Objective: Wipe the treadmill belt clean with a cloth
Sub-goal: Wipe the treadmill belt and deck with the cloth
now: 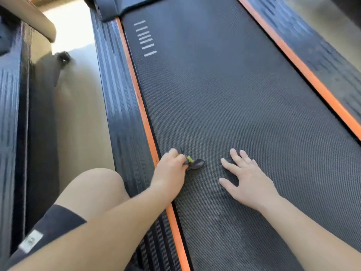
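The belt (224, 94) runs lengthwise away from me, between two orange strips (144, 114), each with a ribbed rail (121, 114) outside it. My left hand (172, 167) grips the one dark cloth (196, 164) at the belt's left edge, and its bunched end pokes right toward my right hand (248, 178). That hand lies flat on the belt with its fingers spread. My knee (93, 192) is beside the left rail.

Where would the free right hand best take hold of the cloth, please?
Pinch the cloth by its loose dark end, coming from the right along the belt: that end pokes out past the left hand, which bunches the rest.
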